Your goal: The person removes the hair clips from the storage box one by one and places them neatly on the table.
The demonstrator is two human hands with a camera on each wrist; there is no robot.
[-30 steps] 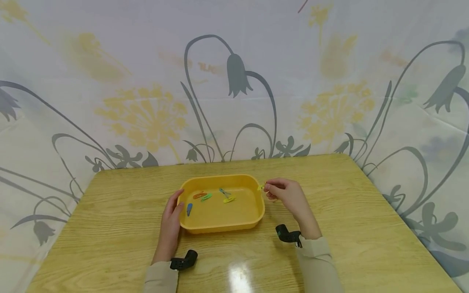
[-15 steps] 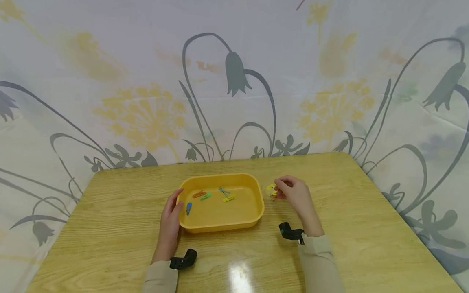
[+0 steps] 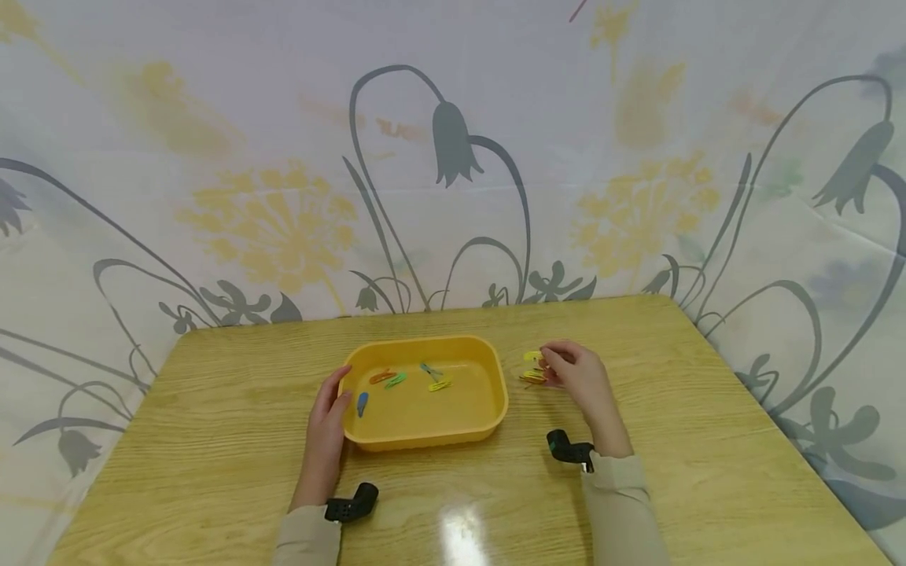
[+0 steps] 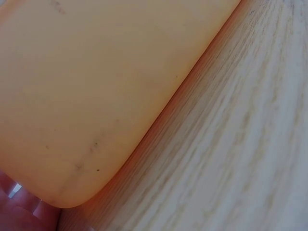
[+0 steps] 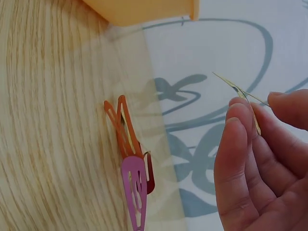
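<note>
— Moved? Right hand (image 3: 583,377) has drifted away from the tray (image 3: 495,417), pinching one thin yellow clip (image 5: 240,94).

— Left to right? Left hand (image 3: 327,417) flat against the smooth plastic tray holding five clips; two clips (image 5: 130,163) lie on wood.

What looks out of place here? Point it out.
Two hair clips, orange and pink, lie on the table outside the yellow tray, which holds the others. The right hand pinches a yellow clip beside them.
</note>
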